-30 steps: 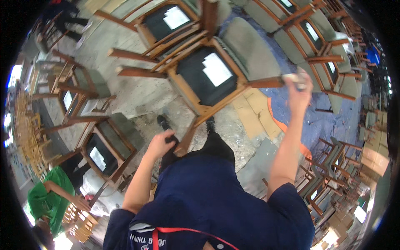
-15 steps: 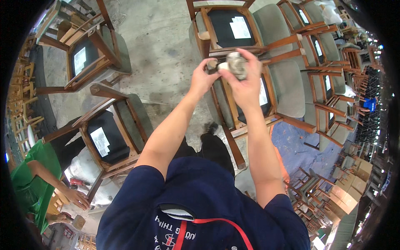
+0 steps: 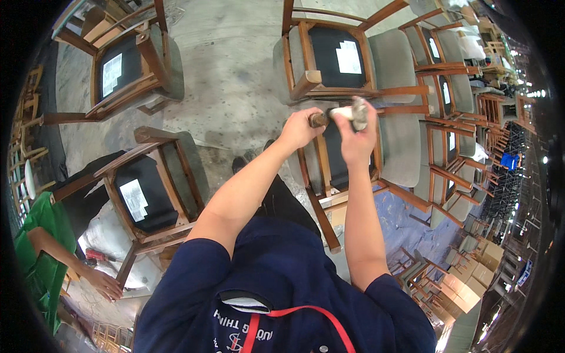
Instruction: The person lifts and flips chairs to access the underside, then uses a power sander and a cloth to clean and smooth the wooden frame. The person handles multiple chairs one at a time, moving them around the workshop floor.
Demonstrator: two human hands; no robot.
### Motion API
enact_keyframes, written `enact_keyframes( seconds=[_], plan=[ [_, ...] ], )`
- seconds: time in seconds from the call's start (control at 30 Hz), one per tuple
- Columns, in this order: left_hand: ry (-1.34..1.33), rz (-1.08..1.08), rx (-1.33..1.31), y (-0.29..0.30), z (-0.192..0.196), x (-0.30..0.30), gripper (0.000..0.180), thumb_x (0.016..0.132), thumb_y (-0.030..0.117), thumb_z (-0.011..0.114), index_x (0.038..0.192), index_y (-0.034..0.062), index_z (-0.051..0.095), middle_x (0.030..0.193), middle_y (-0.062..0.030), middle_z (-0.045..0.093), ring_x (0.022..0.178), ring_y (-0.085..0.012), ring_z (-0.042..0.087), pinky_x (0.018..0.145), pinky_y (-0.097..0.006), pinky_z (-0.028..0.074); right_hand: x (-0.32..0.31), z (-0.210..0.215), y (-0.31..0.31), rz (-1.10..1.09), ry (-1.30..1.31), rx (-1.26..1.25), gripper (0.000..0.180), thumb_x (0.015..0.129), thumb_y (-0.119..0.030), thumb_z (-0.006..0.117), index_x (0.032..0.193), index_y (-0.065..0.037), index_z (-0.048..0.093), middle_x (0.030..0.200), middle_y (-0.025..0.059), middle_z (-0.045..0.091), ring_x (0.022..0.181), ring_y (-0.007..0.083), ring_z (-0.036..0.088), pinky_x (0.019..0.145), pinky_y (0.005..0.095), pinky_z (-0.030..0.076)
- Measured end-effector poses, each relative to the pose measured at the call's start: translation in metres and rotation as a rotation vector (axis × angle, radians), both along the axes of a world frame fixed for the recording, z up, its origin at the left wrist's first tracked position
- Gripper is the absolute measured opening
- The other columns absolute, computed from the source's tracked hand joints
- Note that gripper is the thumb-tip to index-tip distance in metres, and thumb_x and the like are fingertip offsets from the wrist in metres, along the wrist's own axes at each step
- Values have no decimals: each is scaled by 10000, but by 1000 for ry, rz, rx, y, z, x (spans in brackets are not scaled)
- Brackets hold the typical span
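In front of me lies an overturned wooden chair [image 3: 338, 162] with a black underside and a grey seat. My left hand [image 3: 299, 129] is closed round the upper end of one of its legs [image 3: 318, 120], whose tip pokes out past the fingers. Just to the right, my right hand [image 3: 358, 138] pinches a crumpled whitish rag [image 3: 358, 115], blurred by motion. A pale part of it points toward the leg tip, with a small dark spot at its end; whether they touch, I cannot tell.
Another overturned chair [image 3: 336, 56] lies beyond my hands, and more chairs [image 3: 450, 135] line the right. Two overturned chairs [image 3: 147, 197] [image 3: 120, 67] lie on the left. A person in a green shirt [image 3: 53, 235] is at lower left. Cardboard boxes [image 3: 465, 288] stand at lower right.
Both hands have shifted slightly down and right in the view, and the surroundings have shifted too. The right hand has turned, its rag now a little farther from the leg tip.
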State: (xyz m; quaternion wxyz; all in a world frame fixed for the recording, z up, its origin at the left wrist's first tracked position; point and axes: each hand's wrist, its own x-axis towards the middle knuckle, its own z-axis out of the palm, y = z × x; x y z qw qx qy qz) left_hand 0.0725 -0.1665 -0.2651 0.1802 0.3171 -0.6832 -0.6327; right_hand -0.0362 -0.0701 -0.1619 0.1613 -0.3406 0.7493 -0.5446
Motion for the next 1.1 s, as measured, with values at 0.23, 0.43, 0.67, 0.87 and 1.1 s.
enact_keyframes(
  seconds=[0.23, 0.43, 0.67, 0.87, 1.1],
  plan=[
    [-17, -43, 38, -1, 3, 0, 407, 837, 222, 869, 1221, 131, 772, 1080, -170, 783, 1036, -391, 737, 905, -480, 587, -10, 16, -30, 99, 417, 196, 462, 844, -193, 897, 1265, -64, 758, 1434, 84, 626, 1343, 340, 520, 1157, 451, 432],
    [-87, -34, 26, 1, 7, 0, 424, 830, 206, 871, 1235, 134, 769, 1173, -178, 768, 1116, -412, 713, 973, -490, 576, -11, 20, -45, 146, 569, 327, 443, 855, -198, 884, 1250, -47, 753, 1404, 102, 637, 1330, 352, 527, 1143, 470, 443],
    [-99, -61, 53, -1, 8, 4, 435, 832, 180, 891, 1232, 94, 742, 1132, -180, 772, 1056, -358, 739, 948, -443, 574, -3, 13, -22, 203, 466, 227, 457, 864, -183, 887, 1273, -46, 736, 1350, 97, 658, 1303, 338, 556, 1131, 443, 451],
    [-14, -33, -32, -2, -6, 0, 406, 845, 177, 872, 1220, 94, 740, 1122, -178, 773, 1061, -385, 731, 941, -461, 570, 15, 19, -19, 272, 323, 45, 445, 815, -162, 916, 1215, -42, 762, 1384, 84, 656, 1293, 323, 562, 1126, 437, 442],
    [-86, -88, -8, -1, 0, -6, 400, 859, 257, 864, 1190, 62, 755, 1070, -213, 784, 999, -443, 726, 897, -484, 576, -20, 25, -39, 463, 424, 146, 428, 785, -168, 914, 1181, -65, 790, 1420, 97, 645, 1331, 354, 527, 1131, 470, 461]
  ],
)
